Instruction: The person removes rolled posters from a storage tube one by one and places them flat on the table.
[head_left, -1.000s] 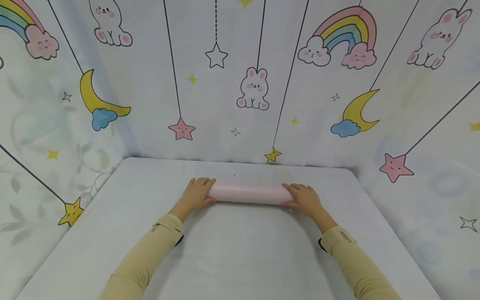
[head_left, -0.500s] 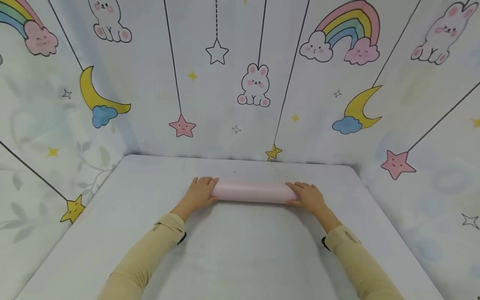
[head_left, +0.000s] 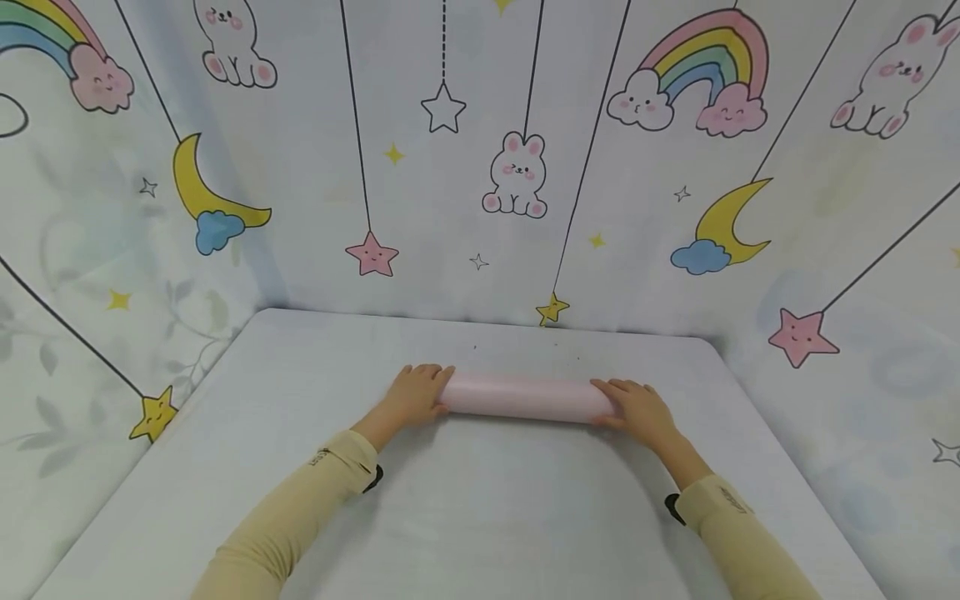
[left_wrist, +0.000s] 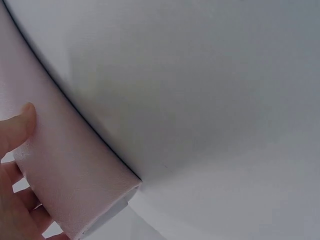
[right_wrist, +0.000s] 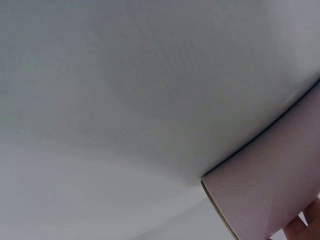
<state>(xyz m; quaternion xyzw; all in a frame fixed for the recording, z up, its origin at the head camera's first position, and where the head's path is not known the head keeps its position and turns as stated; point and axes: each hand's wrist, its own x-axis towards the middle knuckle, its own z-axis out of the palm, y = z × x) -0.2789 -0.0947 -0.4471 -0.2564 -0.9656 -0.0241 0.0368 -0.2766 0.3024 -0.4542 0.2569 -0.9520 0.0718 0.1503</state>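
A pink rolled-up mat [head_left: 525, 397] with a grained, leather-like surface lies crosswise toward the back of the white table. My left hand [head_left: 417, 395] grips its left end, thumb on the near side and fingers over the far side. At the other end my right hand [head_left: 641, 414] holds it the same way. In the left wrist view the thumb [left_wrist: 22, 125] presses on the mat [left_wrist: 75, 160], whose end opening shows at the bottom. The right wrist view has the mat's end [right_wrist: 265, 180] with a thin brownish edge, and only a few fingers [right_wrist: 302, 227] at the lower corner.
The white table [head_left: 487, 517] has rounded back corners and a few small dark specks near its far edge. Behind it stands a wall covering [head_left: 450, 192] printed with rabbits, stars, moons and rainbows, which also runs along both sides.
Both hands and the rolled-up mat have shifted slightly to the right and a little nearer to me. The grip looks the same, and the head view has shifted slightly.
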